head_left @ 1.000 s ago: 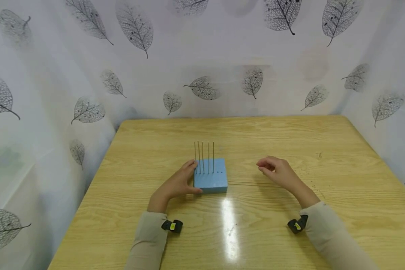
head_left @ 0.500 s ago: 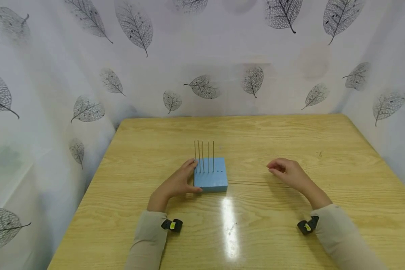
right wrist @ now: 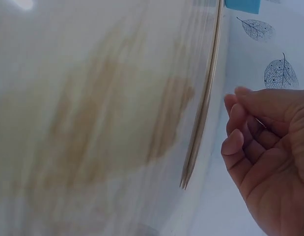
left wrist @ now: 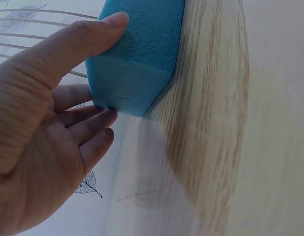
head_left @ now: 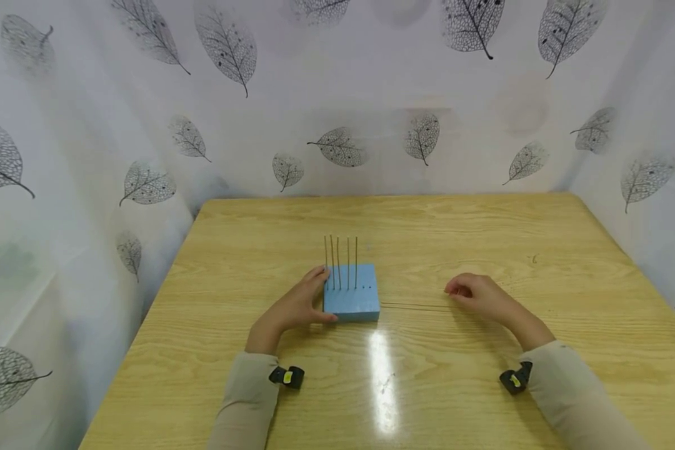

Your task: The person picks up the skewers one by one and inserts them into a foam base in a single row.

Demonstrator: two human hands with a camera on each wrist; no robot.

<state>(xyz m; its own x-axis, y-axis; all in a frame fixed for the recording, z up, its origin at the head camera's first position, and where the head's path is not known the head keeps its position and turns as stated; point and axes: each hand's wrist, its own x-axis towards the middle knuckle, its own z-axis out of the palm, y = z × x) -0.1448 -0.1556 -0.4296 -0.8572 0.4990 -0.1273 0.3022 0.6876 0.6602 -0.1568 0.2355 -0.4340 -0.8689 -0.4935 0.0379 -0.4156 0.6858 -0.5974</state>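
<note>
The left hand (head_left: 298, 303) grips a blue foam block (head_left: 351, 303) at its left side, thumb along the near face and fingers at the far edge. Several thin bamboo sticks (head_left: 347, 262) stand upright in a row in the block, with two small holes to their right. Two more bamboo sticks (right wrist: 203, 108) lie side by side on the table, pointed ends showing in the right wrist view. Over their right part in the head view hovers the right hand (head_left: 480, 300), fingers loosely curled, thumb near the index fingertip, nothing held.
The wooden table (head_left: 259, 244) fills the lower view, with a bright light reflection in front of the block. A white curtain (head_left: 371, 75) printed with dark leaves hangs behind and along both sides. Each wrist wears a small black camera (head_left: 287, 377).
The right hand has moved to the right, away from the block, then dipped slightly toward the table. The left hand, the block and its sticks have stayed in place.
</note>
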